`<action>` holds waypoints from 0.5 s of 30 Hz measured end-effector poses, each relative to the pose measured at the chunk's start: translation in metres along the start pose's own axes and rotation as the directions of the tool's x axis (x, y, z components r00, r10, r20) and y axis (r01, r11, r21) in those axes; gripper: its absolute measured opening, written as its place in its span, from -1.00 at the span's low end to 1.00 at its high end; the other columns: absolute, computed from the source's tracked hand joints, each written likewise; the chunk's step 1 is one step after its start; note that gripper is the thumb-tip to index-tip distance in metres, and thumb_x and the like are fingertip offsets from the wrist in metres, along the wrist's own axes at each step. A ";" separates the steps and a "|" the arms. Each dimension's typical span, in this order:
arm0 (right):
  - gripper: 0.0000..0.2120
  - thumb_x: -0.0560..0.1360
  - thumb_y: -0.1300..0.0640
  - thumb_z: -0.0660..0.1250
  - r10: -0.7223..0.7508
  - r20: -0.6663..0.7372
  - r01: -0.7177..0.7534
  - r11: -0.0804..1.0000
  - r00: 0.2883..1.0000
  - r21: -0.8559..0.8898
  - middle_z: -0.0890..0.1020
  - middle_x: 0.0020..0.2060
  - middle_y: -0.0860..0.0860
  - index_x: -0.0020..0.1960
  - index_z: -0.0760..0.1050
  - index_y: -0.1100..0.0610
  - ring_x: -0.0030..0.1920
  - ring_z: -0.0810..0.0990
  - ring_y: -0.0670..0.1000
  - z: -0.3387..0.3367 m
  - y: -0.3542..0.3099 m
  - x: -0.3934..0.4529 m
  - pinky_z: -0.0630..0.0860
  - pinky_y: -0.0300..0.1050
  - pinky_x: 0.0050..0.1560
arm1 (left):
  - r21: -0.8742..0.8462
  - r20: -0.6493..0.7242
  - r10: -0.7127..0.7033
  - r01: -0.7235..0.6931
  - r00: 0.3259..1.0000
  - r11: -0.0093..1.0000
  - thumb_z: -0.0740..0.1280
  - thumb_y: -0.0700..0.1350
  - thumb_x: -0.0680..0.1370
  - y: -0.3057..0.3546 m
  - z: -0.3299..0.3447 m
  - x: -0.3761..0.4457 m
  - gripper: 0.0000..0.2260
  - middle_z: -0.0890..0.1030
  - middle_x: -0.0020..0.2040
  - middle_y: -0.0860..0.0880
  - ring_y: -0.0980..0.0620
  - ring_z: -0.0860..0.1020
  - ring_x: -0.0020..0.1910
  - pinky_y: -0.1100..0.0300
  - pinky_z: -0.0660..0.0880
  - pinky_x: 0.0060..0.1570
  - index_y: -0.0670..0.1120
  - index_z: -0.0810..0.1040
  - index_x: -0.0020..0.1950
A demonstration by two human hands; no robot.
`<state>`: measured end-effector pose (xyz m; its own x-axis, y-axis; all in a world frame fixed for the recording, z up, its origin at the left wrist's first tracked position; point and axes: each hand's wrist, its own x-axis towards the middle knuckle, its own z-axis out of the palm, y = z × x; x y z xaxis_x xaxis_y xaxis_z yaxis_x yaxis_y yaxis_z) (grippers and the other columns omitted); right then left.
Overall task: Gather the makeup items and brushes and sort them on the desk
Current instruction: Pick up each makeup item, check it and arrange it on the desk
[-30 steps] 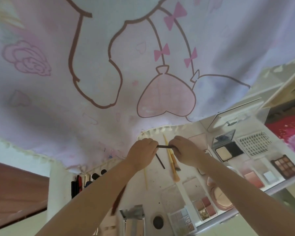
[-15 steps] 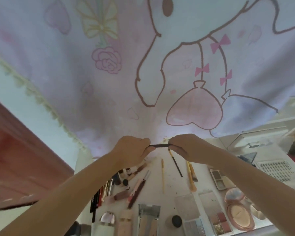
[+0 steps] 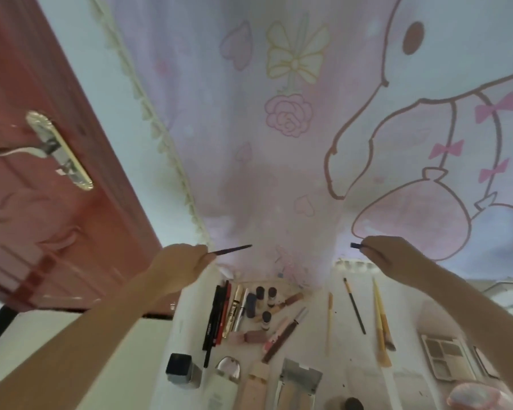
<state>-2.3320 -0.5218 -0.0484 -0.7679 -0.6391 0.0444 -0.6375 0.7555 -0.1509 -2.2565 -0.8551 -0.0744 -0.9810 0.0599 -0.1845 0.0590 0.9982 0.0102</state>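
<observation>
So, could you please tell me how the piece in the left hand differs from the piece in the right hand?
The dark stick pinched by the left hand is long and thin and tapers to a point; the dark cap pinched by the right hand shows only as a short blunt stub. The stick juts far out of the fingers, while the cap barely shows. Both are dark and held apart above the desk.

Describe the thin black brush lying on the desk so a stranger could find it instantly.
On the white desk, right of the crowded cluster of tubes and pencils, a few long handles lie apart. The thin black brush lies between the lone cream stick and the pair of yellow-handled brushes. It alone there is dark, with a short gold band near its far tip.
</observation>
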 end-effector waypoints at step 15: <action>-0.76 0.59 0.18 0.07 -0.210 0.201 0.188 0.975 0.957 0.123 0.56 -0.16 0.01 0.12 0.46 0.22 -0.22 0.44 -0.03 0.027 -0.084 0.070 0.34 -0.23 -0.17 | -0.290 -0.049 -0.126 0.107 0.991 0.951 0.00 -0.02 0.64 -0.016 0.026 -0.032 -0.71 0.32 -0.43 0.08 0.10 0.32 -0.45 0.35 0.18 -0.47 0.02 0.20 -0.29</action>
<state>-2.3303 -0.6338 -0.0595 -0.5886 -0.7988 -0.1239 -0.7577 0.5986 -0.2598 -2.2215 -0.8727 -0.0941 -0.9885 -0.0666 -0.1358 -0.1022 0.9560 0.2750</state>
